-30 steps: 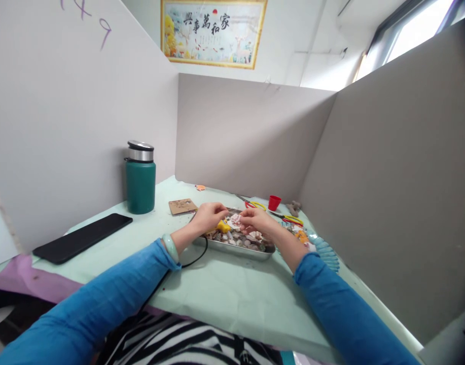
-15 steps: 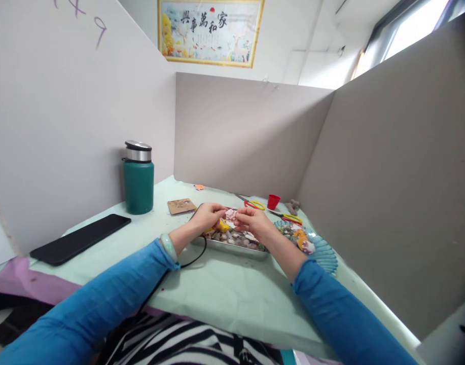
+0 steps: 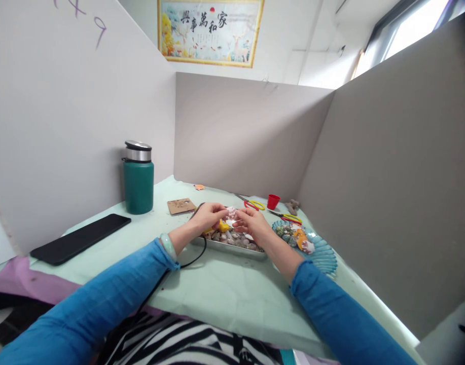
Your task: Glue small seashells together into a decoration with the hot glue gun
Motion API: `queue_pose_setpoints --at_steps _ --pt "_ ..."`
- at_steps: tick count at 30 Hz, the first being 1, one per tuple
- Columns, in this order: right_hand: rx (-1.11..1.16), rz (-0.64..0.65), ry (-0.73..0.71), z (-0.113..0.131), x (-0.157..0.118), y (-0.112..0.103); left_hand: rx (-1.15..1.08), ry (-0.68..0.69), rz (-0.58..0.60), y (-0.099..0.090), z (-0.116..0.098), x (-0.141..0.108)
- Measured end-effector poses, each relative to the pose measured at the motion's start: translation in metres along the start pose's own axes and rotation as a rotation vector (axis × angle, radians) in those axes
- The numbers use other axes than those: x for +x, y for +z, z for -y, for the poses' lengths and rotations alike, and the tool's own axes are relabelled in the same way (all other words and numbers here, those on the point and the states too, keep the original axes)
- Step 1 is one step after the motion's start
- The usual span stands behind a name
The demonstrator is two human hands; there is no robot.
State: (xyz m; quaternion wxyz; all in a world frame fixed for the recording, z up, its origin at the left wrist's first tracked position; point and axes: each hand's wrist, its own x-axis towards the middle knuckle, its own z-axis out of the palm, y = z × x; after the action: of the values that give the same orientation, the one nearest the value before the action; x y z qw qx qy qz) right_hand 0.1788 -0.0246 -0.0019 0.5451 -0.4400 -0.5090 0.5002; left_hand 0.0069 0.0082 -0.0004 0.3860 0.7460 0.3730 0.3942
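Observation:
Above a shallow metal tray [image 3: 232, 247], my left hand [image 3: 209, 216] and my right hand [image 3: 252, 224] face each other. A small, pinkish-white, ruffled shell [image 3: 231, 213] is pinched between their fingertips, my left hand at its left side and my right hand at its right. Just below my left fingers is a yellow tool [image 3: 223, 226], partly hidden, which looks like a glue gun. A black cord [image 3: 197, 261] loops out beside my left wrist. Shells and small stones [image 3: 240, 240] fill the tray beneath both hands.
To the right lies a blue shell-shaped dish [image 3: 325, 258] bearing shells and an orange piece. Behind are two pairs of scissors [image 3: 255, 205] and a red cup [image 3: 273, 202]. At left stand a green bottle [image 3: 139, 185], a black phone [image 3: 82, 238] and a brown card [image 3: 181, 206]. Grey panels surround the table.
The pinkish-white shell has turned and risen slightly between my fingertips. My right hand has shifted a little to the left; my left hand is nearly still.

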Motion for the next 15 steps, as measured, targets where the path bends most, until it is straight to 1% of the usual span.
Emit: queue_pose_setpoints --at_steps 2,5,8,15 --pt "-0.026 -0.004 -0.018 0.0006 -0.0006 0.0003 0.012 -0.002 0.002 0.0 0.0016 0.0008" --pt "-0.078 0.028 -0.052 0.0011 -0.0021 0.0 0.027 0.007 0.012 0.0 0.0049 0.0025" --pt "-0.107 0.053 -0.06 0.0009 -0.0035 -0.0001 0.015 0.008 -0.002 0.0003 0.0067 0.004" --pt "-0.18 0.075 -0.098 -0.0018 -0.0041 0.0008 0.0 0.015 -0.032 0.0006 0.0041 0.0038"
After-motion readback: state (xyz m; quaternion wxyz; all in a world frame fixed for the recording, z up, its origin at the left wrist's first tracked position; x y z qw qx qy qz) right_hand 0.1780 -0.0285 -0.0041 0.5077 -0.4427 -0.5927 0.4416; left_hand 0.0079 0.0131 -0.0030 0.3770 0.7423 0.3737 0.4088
